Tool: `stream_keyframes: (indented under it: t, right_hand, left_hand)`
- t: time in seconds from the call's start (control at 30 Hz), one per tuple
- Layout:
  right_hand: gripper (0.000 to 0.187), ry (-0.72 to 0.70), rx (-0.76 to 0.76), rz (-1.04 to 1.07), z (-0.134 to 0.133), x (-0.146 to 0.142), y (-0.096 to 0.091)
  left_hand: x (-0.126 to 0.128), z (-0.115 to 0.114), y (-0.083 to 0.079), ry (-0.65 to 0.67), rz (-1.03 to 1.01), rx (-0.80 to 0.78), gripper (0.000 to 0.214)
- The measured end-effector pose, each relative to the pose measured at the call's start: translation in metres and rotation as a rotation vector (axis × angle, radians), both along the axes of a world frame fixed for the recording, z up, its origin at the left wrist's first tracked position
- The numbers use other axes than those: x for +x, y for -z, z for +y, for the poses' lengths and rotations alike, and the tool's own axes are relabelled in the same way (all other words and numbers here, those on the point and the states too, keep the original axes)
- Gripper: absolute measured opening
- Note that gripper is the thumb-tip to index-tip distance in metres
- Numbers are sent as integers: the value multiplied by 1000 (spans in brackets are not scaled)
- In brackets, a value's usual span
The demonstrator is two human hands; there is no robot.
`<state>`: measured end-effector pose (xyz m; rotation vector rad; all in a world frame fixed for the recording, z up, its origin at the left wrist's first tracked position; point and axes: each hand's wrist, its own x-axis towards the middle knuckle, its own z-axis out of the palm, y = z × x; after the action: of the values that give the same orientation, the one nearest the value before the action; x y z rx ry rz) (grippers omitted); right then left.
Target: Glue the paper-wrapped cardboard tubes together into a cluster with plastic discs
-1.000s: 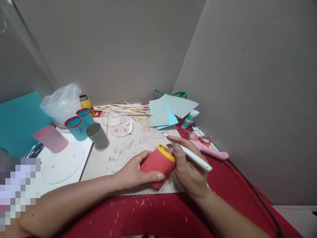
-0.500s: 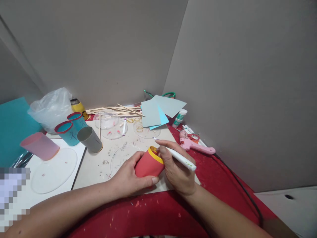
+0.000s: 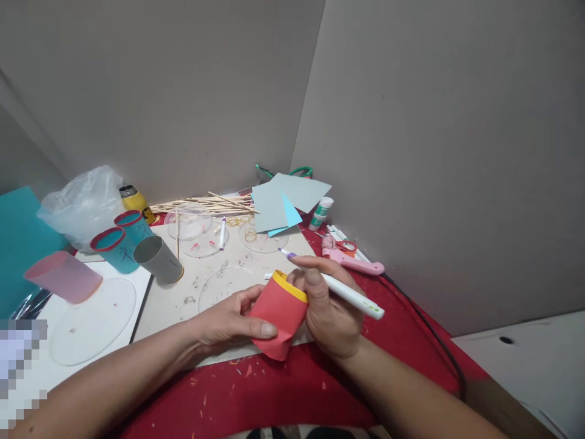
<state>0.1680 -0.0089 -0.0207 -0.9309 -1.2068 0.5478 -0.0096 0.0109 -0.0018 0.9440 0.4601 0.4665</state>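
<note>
A red paper cup (image 3: 281, 311) with a yellow rim band is tilted in front of me, its lower end creased and bent. My left hand (image 3: 237, 320) is closed around its left side, thumb across the front. A white marker (image 3: 350, 294) with a purple tip lies in my right hand (image 3: 331, 308), held between thumb and forefinger, the tip pointing up and left, clear of the paper. The other fingers of my right hand reach to the cup's yellow rim. Behind the cup, the end of a white stick-like thing (image 3: 269, 276) shows.
Blue cups (image 3: 121, 253), a grey cup (image 3: 159, 262) and a pink cup (image 3: 64, 275) stand at left. Wooden sticks (image 3: 205, 204), paper sheets (image 3: 269, 207) and clear discs (image 3: 205, 241) lie at the back. A pink glue gun (image 3: 356, 263) with a black cord (image 3: 425, 314) is at right.
The red cup has turned more upright toward me, and its lower end now looks creased. The marker has swung slightly right and down. The whole view has shifted a little.
</note>
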Motion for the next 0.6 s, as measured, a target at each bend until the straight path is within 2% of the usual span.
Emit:
stream_keyframes:
  t: [0.17,0.3,0.47,0.6]
  right_hand:
    - [31,-94,-27,-22,-2,-2,-8]
    - [27,-108,-13,-152,-3,-3,-14]
    - [31,-59,10,-88,-3,1,-3]
    - [34,-38,29,-44,-5,2,5]
  left_hand:
    - [0,-4,0,8,-20,-127,51]
    - [0,-5,2,-47,-25,-110,45]
    - [0,-4,7,19,-111,-134,57]
    - [0,-4,10,75,-140,-171,56]
